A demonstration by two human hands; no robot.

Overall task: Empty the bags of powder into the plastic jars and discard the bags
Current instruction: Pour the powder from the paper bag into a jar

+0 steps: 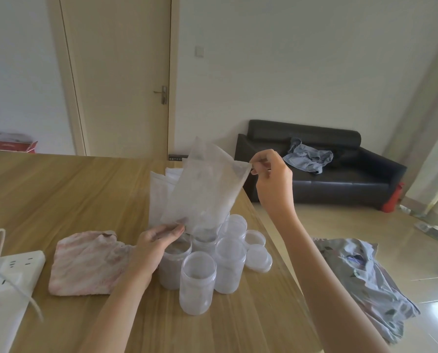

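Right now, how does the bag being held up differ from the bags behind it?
The held bag is lifted and tilted, mouth down over a jar; the bags behind stand on the table. The held bag looks see-through and nearly empty; those behind look white and opaque. The right hand pinches its top corner and the left hand grips its lower edge; neither touches the others. Both are plastic.

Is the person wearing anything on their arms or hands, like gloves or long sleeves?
No. The left hand and the right hand are both bare, with no gloves. Both forearms are bare too, as far as the bottom edge of the picture, so no sleeve shows. I see no watch, bracelet or ring on either one. The fingernails look short and plain.
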